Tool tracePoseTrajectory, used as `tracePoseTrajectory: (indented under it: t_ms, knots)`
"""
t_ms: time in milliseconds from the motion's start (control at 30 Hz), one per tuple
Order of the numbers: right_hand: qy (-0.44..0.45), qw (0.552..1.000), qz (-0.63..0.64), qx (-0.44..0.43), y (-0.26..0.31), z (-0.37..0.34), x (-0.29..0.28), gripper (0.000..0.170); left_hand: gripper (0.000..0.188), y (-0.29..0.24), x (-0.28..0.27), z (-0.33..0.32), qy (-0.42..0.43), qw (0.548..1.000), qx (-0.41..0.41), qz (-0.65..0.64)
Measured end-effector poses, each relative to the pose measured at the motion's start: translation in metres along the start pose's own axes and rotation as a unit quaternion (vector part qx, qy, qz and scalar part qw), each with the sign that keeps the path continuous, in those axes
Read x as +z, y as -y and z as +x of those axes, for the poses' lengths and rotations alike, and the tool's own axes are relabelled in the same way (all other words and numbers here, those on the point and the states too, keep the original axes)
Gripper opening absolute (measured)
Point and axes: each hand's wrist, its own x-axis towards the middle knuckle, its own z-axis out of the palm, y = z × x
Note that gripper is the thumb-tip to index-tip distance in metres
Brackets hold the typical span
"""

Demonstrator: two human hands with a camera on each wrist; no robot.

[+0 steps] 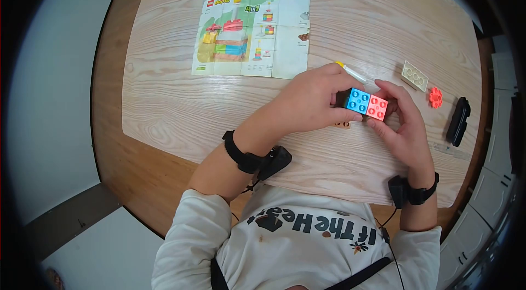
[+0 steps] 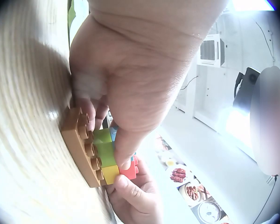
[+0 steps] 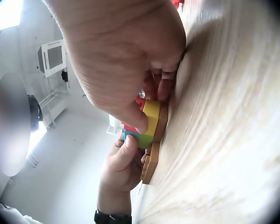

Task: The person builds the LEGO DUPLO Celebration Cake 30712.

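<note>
My left hand [image 1: 318,98] and right hand [image 1: 404,117] meet over a small stack of toy building bricks near the table's front edge. On top sit a blue brick [image 1: 358,101] and a red brick [image 1: 377,107], side by side, studs up. The left fingers and thumb pinch the blue brick's side; the right ones hold the red brick. Below them show a green brick [image 2: 105,153] and a yellow brick [image 3: 151,112], seated along a long brown brick [image 2: 79,147] at table level. Its far studs stay bare in the left wrist view. Fingers partly hide the stack.
An unfolded picture instruction sheet [image 1: 252,32] lies at the back left. Just beyond the hands is a white stick with a yellow end [image 1: 352,73]. To the right lie a cream brick [image 1: 415,76], a red flower piece [image 1: 435,97] and a black case [image 1: 458,121].
</note>
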Motion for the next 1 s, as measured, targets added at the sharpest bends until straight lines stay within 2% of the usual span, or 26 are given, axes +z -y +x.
tracePoseTrajectory:
  t_ms: [133, 367, 467, 533, 633, 733, 867, 900, 1000]
  knots:
    - [0.023, 0.997, -0.059, -0.053, 0.002, 0.004, -0.004, 0.049, 0.046, 0.000, -0.001, 0.000, 0.002, 1.000, -0.007, -0.002]
    - [0.038, 0.998, -0.033, -0.040, 0.007, 0.006, -0.006, 0.041, 0.047, -0.006, -0.001, -0.002, -0.014, 1.000, -0.017, -0.014]
    - [0.044, 0.997, -0.031, -0.047, 0.003, 0.004, -0.011, 0.047, 0.050, -0.008, -0.002, -0.001, -0.006, 1.000, -0.017, -0.008]
    - [0.048, 0.997, -0.039, -0.048, 0.006, 0.000, -0.013, 0.054, 0.057, -0.008, -0.003, 0.000, 0.019, 0.999, -0.040, -0.016]
    - [0.057, 0.997, -0.032, -0.041, 0.006, 0.000, -0.012, 0.062, 0.073, -0.009, -0.010, -0.002, 0.031, 0.998, -0.022, -0.041]
    - [0.050, 0.997, -0.043, -0.044, 0.000, 0.002, -0.012, 0.063, 0.085, -0.010, -0.026, -0.012, 0.011, 0.993, -0.083, -0.080]
    - [0.050, 0.998, -0.042, -0.024, 0.001, 0.002, -0.011, 0.059, 0.076, -0.018, -0.040, -0.017, 0.086, 0.984, -0.134, 0.082]
    - [0.051, 0.997, -0.049, -0.033, 0.002, 0.002, -0.011, 0.056, 0.071, -0.017, -0.037, -0.018, 0.092, 0.983, -0.119, 0.102]
    - [0.051, 0.997, -0.054, -0.034, -0.001, 0.003, -0.011, 0.053, 0.063, -0.006, -0.027, -0.019, 0.087, 0.980, 0.000, 0.181]
